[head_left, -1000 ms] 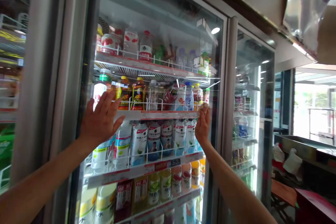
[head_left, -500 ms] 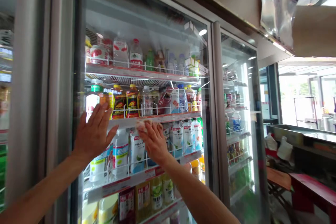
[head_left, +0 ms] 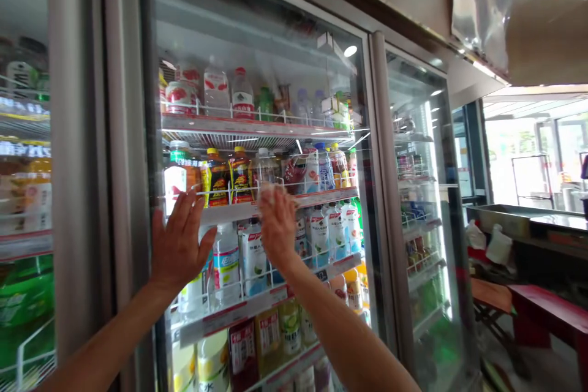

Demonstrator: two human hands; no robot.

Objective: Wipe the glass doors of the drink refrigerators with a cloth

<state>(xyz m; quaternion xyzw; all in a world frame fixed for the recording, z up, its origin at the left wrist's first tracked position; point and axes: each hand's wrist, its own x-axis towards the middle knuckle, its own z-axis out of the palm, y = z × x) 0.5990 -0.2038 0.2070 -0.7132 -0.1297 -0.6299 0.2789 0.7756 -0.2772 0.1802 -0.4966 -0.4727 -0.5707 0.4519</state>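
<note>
I stand in front of a drinks fridge with a glass door (head_left: 257,37). My left hand (head_left: 179,248) lies flat on the glass at its left side, fingers spread and open. Against the middle of the glass presses my right hand (head_left: 277,229), its fingers closed over a small pale cloth (head_left: 270,194) that shows blurred at the fingertips. Behind the glass, wire shelves (head_left: 257,125) carry rows of bottles (head_left: 229,174) and cartons.
A second glass door (head_left: 413,153) adjoins on the right, another fridge section (head_left: 25,196) on the left. Further right stand a metal counter (head_left: 519,220) and a red bench (head_left: 546,312). Plastic sheeting (head_left: 478,6) hangs overhead.
My right hand has swept with the cloth from the door's right edge leftward to the middle, then slightly upward. My left hand has stayed flat on the glass.
</note>
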